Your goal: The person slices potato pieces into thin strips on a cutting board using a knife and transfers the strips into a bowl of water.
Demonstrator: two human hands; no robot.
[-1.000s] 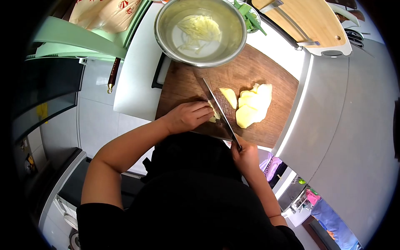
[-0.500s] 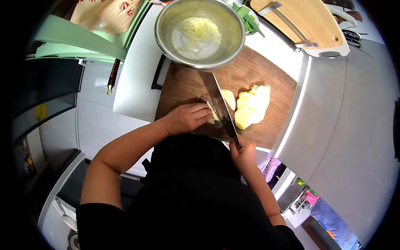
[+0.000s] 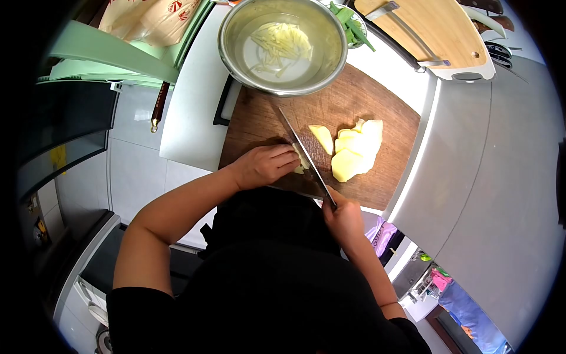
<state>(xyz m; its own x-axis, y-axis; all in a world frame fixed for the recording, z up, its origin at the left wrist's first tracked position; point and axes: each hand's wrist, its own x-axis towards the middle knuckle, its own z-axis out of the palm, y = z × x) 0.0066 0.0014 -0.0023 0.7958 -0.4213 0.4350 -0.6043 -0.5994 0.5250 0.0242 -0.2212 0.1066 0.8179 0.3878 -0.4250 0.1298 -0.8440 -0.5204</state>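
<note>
Holding pieces [image 3: 301, 168] under bunched fingers [image 3: 285, 160], the left hand [image 3: 265, 166] could get cut if the knife [image 3: 312, 161], clenched in the right hand [image 3: 345, 220], drifts.

A kitchen: a dark wooden chopping board [image 3: 383, 103] lies on the white tabletop [image 3: 190, 112], with a long-bladed knife [image 3: 307, 156] and pale vegetable slices [image 3: 356, 152]. A steel bowl [image 3: 327, 61] of shreds [image 3: 282, 41] stands at top centre, greens [image 3: 354, 28] beside it, and a lighter board [image 3: 454, 38] at upper right.
</note>
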